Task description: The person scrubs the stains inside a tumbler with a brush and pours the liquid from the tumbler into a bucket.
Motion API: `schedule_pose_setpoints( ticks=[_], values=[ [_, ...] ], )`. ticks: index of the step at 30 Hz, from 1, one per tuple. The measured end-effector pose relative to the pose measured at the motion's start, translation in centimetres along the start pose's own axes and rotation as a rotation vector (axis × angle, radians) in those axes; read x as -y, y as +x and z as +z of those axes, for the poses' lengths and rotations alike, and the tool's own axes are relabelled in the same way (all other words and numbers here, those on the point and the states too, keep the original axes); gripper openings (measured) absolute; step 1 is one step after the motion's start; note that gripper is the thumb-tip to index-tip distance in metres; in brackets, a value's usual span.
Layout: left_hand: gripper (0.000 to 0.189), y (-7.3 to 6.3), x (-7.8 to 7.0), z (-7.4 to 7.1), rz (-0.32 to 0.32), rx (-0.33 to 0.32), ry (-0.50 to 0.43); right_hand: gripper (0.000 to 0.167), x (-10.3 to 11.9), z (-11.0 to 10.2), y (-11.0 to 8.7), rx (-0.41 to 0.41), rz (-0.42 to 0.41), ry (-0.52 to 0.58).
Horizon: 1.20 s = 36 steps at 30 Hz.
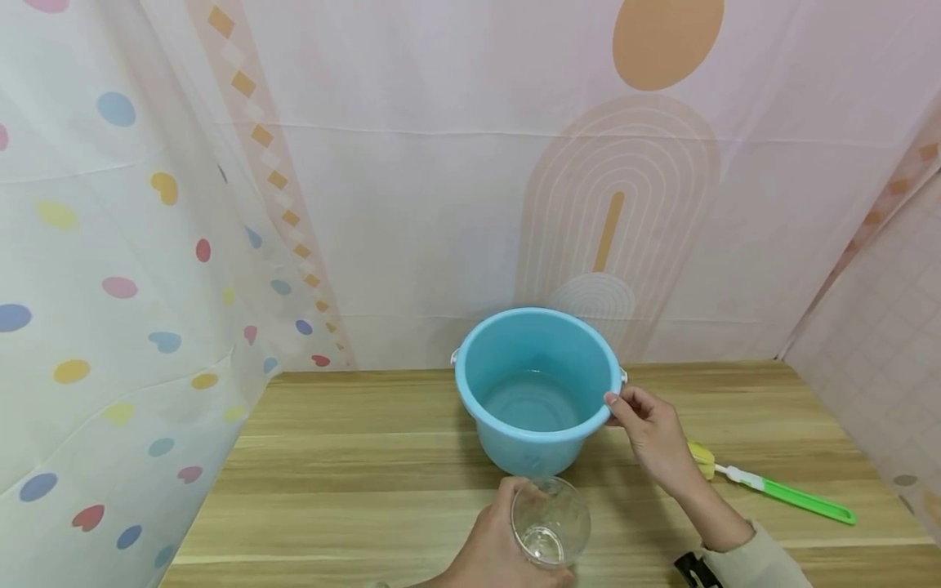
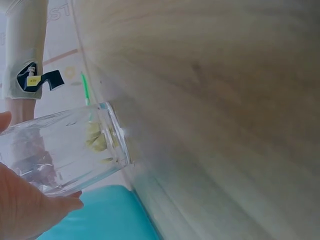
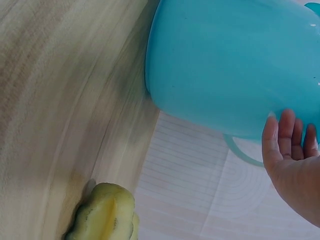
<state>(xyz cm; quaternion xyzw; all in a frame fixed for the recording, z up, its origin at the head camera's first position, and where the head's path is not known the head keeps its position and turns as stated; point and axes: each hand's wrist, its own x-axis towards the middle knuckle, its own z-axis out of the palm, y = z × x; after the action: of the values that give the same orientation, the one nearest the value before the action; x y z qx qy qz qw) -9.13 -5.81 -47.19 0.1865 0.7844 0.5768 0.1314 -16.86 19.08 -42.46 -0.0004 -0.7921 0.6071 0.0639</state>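
A clear drinking glass (image 1: 560, 508) is gripped by my left hand (image 1: 485, 545) near the front of the table, just in front of the bucket. The left wrist view shows its thick base close over the wood. Behind it stands a light blue bucket (image 1: 525, 453), with some water in its bottom. My right hand (image 1: 657, 437) holds the bucket's right rim, thumb on the edge and fingers below it outside. In the right wrist view, those fingers (image 3: 286, 132) lie against the blue wall.
To the right of the bucket lies a bottle brush with a yellow sponge head (image 1: 702, 459) and a green handle (image 1: 809, 500). Patterned curtains (image 1: 412, 204) hang behind and at both sides of the wooden table (image 1: 331, 465). White handle mounts sit at the bucket's sides.
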Motion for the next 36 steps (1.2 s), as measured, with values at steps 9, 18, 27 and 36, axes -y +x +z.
schedule_pose_setpoints(
  ticks=[9,18,27,36],
  values=[
    [0.087,-0.2,-0.1,-0.5,-0.001,0.032,0.026,0.035,0.1,-0.1,0.0,-0.005,-0.006,-0.033],
    [0.092,-0.9,0.1,-1.7,0.010,0.056,0.049,0.037,0.2,-1.3,-0.8,0.039,-0.121,-0.132],
    [0.101,-2.8,-0.9,-4.9,-0.003,-0.046,0.108,0.039,0.2,-4.5,-1.4,-0.004,-0.202,-0.275],
    [0.072,-3.5,0.5,-8.6,0.113,-0.289,0.353,0.029,-1.3,-7.6,-3.2,-0.144,-0.381,-0.463]
  ],
)
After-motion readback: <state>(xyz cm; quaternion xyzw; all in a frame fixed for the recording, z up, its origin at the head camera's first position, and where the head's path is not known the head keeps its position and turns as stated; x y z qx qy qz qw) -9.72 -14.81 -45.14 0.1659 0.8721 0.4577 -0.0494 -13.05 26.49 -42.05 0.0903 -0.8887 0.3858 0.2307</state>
